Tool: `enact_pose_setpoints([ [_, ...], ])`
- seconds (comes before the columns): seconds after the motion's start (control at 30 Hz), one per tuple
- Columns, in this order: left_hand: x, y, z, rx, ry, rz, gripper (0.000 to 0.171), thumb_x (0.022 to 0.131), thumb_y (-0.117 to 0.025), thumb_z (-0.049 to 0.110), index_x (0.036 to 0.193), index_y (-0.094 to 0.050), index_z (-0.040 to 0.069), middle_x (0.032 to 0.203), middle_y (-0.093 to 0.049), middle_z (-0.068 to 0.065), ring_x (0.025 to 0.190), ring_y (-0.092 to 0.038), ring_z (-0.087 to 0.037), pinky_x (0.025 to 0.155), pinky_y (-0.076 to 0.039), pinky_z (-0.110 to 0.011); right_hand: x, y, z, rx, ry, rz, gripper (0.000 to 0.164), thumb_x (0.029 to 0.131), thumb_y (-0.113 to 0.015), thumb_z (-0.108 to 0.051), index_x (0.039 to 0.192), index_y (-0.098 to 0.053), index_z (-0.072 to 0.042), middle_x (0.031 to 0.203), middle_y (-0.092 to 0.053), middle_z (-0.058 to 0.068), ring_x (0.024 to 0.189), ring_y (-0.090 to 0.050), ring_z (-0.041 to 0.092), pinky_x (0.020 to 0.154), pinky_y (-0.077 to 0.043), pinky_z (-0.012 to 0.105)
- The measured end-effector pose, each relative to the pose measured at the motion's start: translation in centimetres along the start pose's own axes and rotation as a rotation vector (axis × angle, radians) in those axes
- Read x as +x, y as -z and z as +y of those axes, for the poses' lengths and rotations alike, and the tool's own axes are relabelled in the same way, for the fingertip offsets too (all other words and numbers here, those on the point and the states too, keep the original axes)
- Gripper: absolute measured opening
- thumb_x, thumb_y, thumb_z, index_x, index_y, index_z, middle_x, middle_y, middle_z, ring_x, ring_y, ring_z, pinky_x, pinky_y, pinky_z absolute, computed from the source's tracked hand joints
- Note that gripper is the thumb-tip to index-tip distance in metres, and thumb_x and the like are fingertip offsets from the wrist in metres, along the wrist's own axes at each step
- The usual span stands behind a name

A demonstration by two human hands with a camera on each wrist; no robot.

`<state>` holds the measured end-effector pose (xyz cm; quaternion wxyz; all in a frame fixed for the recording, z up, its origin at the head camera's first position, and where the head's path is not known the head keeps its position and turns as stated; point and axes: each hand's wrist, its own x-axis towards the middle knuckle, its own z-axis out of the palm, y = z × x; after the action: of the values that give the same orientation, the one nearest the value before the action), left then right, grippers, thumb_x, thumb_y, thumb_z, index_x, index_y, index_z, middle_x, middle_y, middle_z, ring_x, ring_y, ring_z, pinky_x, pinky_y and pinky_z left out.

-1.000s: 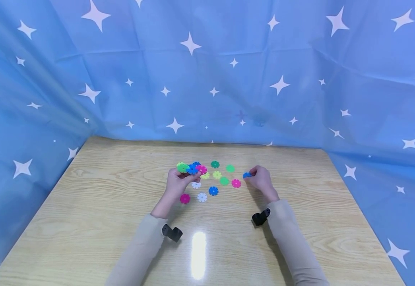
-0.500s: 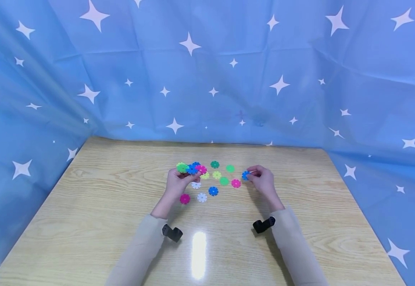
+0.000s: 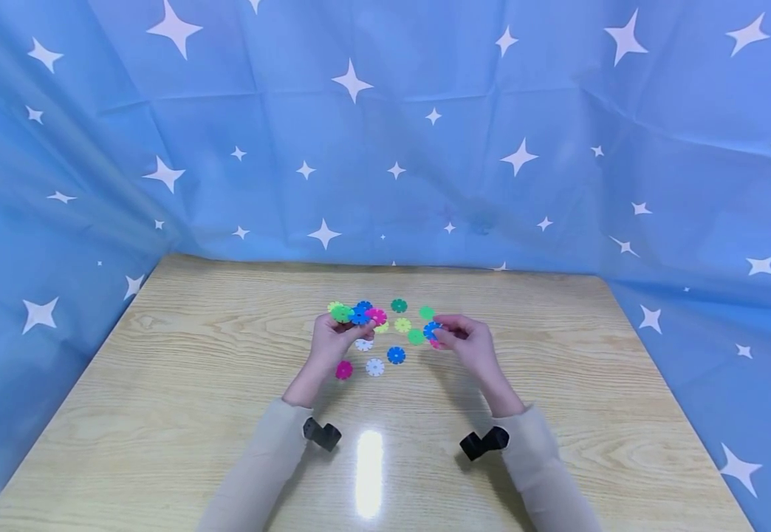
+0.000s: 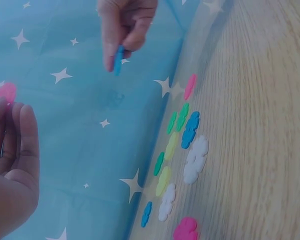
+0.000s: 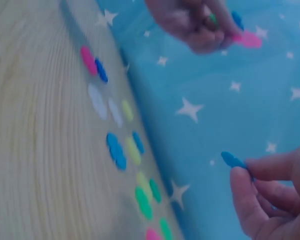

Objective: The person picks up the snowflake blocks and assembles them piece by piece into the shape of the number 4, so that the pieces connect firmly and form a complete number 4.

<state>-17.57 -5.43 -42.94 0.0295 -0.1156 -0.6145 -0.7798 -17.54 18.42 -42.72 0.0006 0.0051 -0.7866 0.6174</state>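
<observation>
My left hand (image 3: 331,338) holds up a short row of notched plastic snowflake discs, a green disc (image 3: 342,313), a blue disc (image 3: 360,316) and a pink disc (image 3: 377,316) at its right end. Between thumb and fingertips my right hand (image 3: 473,344) pinches one more blue snowflake disc (image 5: 232,160), raised above the table. In the head view it overlaps a pink disc lying beneath. The left wrist view shows the right hand (image 4: 127,27) with its blue disc edge-on, apart from the pink disc (image 4: 5,92) at the left hand.
Loose discs lie flat on the wooden table (image 3: 226,414) between the hands: white (image 3: 375,367), blue (image 3: 396,355), dark pink (image 3: 343,370), yellow (image 3: 402,324), green (image 3: 416,336) and several others. A blue curtain (image 3: 385,185) with white stars hangs behind the table.
My right hand has moved left with the blue disc, from beside the pink table disc to over it, nearer the left hand. The left hand has hardly moved.
</observation>
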Motion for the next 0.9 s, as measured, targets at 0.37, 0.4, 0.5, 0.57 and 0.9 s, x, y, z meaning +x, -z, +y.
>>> enact_pose_setpoints([
  [0.37,-0.1,-0.3,-0.3,0.045,-0.007,-0.029,0.018,0.083,-0.069,-0.001,0.087,-0.062,-0.016,0.070,-0.069,-0.001,0.063,-0.066,-0.011,0.072,-0.058,-0.030,-1.8,-2.3,-2.7,0.181,0.046,-0.034,0.029,0.086,-0.066,-0.001,0.112,-0.062,0.010,0.087,-0.059,0.006,0.072,-0.061,0.009,0.070,-0.057,0.024],
  [0.4,-0.1,-0.4,-0.3,0.046,-0.007,-0.030,0.017,0.083,-0.068,-0.002,0.088,-0.062,-0.017,0.071,-0.069,-0.003,0.063,-0.066,-0.010,0.072,-0.058,-0.030,-1.9,-2.5,-2.9,0.190,0.052,-0.037,0.030,0.086,-0.066,-0.001,0.113,-0.061,0.010,0.087,-0.059,0.006,0.072,-0.061,0.009,0.071,-0.057,0.025],
  [0.5,0.0,-0.5,-0.4,0.047,-0.012,-0.026,0.015,0.082,-0.067,-0.006,0.088,-0.061,-0.018,0.072,-0.069,-0.006,0.062,-0.066,-0.010,0.070,-0.058,-0.030,-2.2,-3.0,-3.4,0.221,0.070,-0.040,0.031,0.086,-0.065,-0.001,0.114,-0.060,0.011,0.087,-0.060,0.005,0.073,-0.062,0.009,0.072,-0.057,0.027],
  [0.57,0.0,-0.6,-0.5,0.050,-0.014,-0.026,0.015,0.082,-0.067,-0.007,0.088,-0.060,-0.019,0.072,-0.069,-0.006,0.062,-0.066,-0.010,0.070,-0.058,-0.031,-2.3,-3.3,-3.7,0.245,0.079,-0.041,0.031,0.087,-0.064,0.000,0.115,-0.060,0.011,0.087,-0.059,0.005,0.073,-0.062,0.010,0.074,-0.057,0.030],
  [0.9,-0.1,-0.7,-0.5,0.064,-0.010,-0.019,0.016,0.082,-0.067,-0.005,0.087,-0.060,-0.018,0.074,-0.069,-0.014,0.061,-0.066,-0.011,0.070,-0.058,-0.032,-2.5,-3.8,-4.1,0.326,0.066,-0.044,0.030,0.088,-0.062,0.001,0.116,-0.058,0.012,0.090,-0.063,0.005,0.075,-0.065,0.013,0.075,-0.057,0.029],
])
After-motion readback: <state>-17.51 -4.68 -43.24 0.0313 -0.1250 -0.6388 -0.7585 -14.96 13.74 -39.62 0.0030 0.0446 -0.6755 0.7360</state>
